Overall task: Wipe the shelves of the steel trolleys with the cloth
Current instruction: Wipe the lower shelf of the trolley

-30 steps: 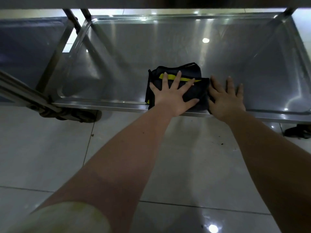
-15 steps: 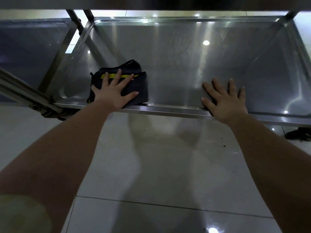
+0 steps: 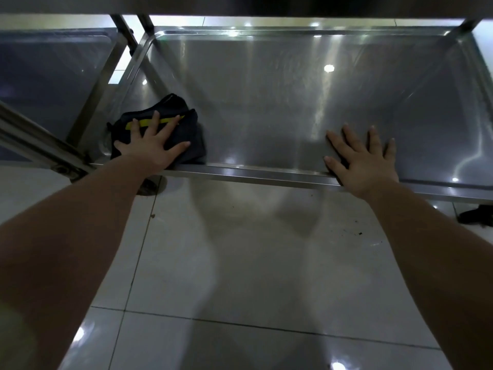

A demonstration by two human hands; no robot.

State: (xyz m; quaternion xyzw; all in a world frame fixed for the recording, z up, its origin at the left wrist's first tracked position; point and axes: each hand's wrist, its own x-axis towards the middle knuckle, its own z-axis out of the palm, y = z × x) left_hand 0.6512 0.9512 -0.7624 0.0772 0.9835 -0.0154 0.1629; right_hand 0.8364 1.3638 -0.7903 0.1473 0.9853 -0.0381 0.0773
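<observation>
The left hand (image 3: 149, 150) lay flat, fingers spread wide, pressing down on the folded dark cloth with a yellow stripe (image 3: 162, 129). That cloth sat in the near-left corner of the shiny steel trolley shelf (image 3: 266, 102), right by the front rim. Well apart to the right, the right hand (image 3: 362, 161) rested open, palm down, across the same rim, gripping nothing. Glossy white floor tiles (image 3: 240, 263) gleamed below.

Left hand (image 3: 149, 148) is covering the middle of the dark cloth (image 3: 186, 134); the cloth's underside is not showing. Upper shelf (image 3: 240, 5) is running off the top edge. Neighbouring trolley (image 3: 48, 76) is being cut by the left edge. A dark object (image 3: 477, 214) at the right edge is staying unidentifiable.
</observation>
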